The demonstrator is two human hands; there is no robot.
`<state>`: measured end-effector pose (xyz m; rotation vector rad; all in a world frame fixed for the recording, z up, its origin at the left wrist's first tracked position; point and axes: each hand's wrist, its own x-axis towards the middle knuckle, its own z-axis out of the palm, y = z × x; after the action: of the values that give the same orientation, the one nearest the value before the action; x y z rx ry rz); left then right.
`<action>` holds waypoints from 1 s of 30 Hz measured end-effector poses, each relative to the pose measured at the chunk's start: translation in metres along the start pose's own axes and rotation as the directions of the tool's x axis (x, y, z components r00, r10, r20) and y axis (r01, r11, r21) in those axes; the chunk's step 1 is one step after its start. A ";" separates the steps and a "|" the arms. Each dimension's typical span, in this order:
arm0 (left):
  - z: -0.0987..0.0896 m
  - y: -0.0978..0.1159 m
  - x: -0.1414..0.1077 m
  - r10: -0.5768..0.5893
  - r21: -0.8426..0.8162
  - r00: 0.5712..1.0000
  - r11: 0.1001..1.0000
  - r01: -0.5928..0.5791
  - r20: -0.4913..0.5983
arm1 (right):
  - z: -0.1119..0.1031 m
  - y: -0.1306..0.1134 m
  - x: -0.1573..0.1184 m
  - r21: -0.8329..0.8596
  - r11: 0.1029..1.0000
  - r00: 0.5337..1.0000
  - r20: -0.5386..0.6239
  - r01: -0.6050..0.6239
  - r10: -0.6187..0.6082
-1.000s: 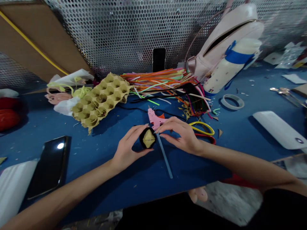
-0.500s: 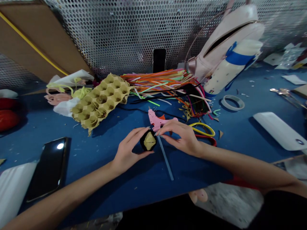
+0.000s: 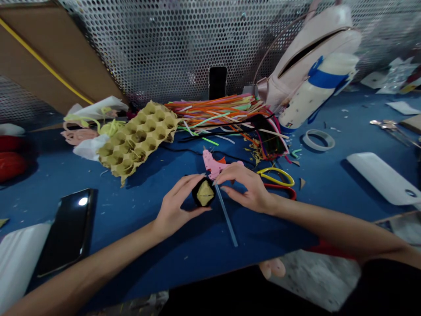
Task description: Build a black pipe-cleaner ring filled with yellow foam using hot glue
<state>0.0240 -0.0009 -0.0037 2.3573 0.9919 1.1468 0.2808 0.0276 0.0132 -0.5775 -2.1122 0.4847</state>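
Left hand (image 3: pixel 176 204) wrapped round the black-rimmed piece (image 3: pixel 205 193), right hand (image 3: pixel 248 186) at its edge!
Your left thumb and fingers curve about its sides, yellowish face towards you; your right thumb and fingertips sit slightly parted, their grip unclear. Pink glue gun (image 3: pixel 212 165) just beyond your right fingers, translucent stick (image 3: pixel 227 218) between your hands.

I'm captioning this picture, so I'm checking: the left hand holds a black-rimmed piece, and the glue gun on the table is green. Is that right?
Only the colour is wrong: the head view shows that the glue gun on the table is pink. The left hand does hold a black-rimmed piece.
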 end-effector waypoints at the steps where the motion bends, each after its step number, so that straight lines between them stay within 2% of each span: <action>1: 0.000 0.000 0.000 -0.002 0.002 1.000 1.000 0.002 -0.004 | 0.000 0.000 -0.001 -0.007 1.000 1.000 0.002 0.005 -0.005; 12: 0.000 -0.004 -0.003 -0.093 -0.065 0.995 0.994 0.090 -0.039 | 0.001 -0.003 -0.002 -0.247 0.954 0.985 0.071 0.169 -0.157; 21: -0.001 -0.004 -0.002 -0.121 -0.126 0.992 0.985 0.115 -0.043 | -0.001 -0.004 -0.003 -0.227 0.971 0.994 0.094 0.077 -0.056; 30: -0.001 -0.009 -0.002 -0.147 -0.179 0.988 0.975 0.135 -0.056 | -0.001 -0.004 -0.003 -0.257 0.957 0.990 0.064 0.136 -0.124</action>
<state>0.0184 0.0035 -0.0095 2.0885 1.0189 1.2150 0.2825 0.0221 0.0139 -0.5745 -2.2594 0.1469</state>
